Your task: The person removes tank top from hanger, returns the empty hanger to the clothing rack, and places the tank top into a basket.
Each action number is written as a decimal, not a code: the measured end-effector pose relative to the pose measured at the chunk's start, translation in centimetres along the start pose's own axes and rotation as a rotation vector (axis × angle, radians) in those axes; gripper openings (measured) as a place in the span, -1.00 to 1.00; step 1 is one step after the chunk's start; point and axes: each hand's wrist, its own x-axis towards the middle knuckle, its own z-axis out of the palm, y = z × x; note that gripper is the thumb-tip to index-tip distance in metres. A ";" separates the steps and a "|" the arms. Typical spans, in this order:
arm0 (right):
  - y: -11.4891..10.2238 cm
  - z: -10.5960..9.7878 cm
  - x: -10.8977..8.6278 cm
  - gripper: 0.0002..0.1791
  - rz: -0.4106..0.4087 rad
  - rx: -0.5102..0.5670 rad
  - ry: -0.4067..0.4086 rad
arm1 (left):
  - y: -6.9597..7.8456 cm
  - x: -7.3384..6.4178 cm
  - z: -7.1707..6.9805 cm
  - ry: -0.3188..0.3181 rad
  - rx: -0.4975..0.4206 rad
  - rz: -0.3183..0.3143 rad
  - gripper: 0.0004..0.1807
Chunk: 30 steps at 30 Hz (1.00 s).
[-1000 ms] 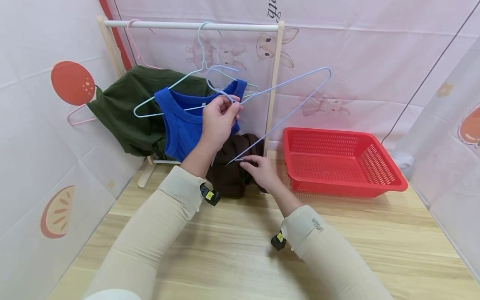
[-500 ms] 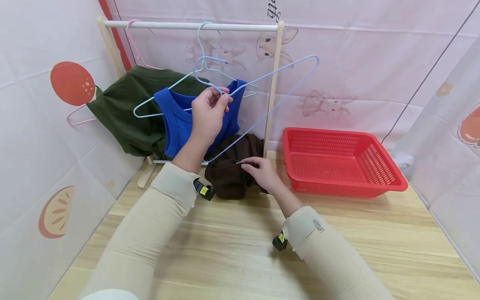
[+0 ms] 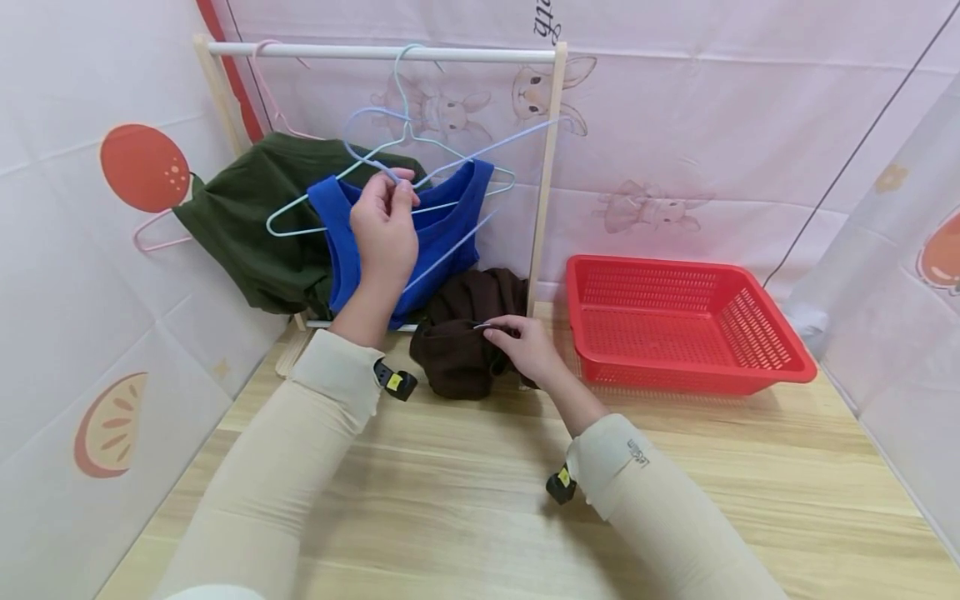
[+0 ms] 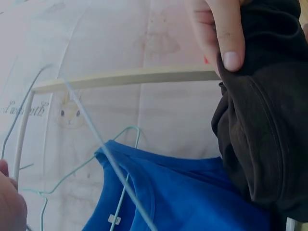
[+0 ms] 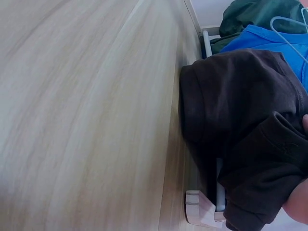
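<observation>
Against pink backdrop (image 3: pixel 735 142), can't trace lilac hanger's (image 3: pixel 450 252) far end. Pinching it in left fingers (image 3: pixel 405 194), brown garment (image 3: pixel 459 362) in right fingers (image 3: pixel 510 320), with blue tank top (image 3: pixel 441 233) close behind.

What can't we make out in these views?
Lavender hanger: left side mostly hidden behind the left hand, head view.
Right hand: cut off by the right edge, right wrist view.
Pink hanger: middle hidden by the green garment, head view.
Small mark on the brown garment: too dark to read, right wrist view.
</observation>
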 end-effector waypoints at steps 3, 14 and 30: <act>0.1 0.0 0.0 -0.77 0.007 0.008 0.001 | 0.1 0.1 -0.3 0.072 0.027 0.020 -0.78; 0.2 0.2 -0.1 -0.78 0.012 0.000 0.006 | -0.8 0.8 -0.6 0.058 0.145 -0.002 -0.72; 0.0 -0.2 -0.2 -0.82 0.011 -0.006 0.014 | 1.9 6.0 2.9 -0.191 0.519 -0.026 -0.66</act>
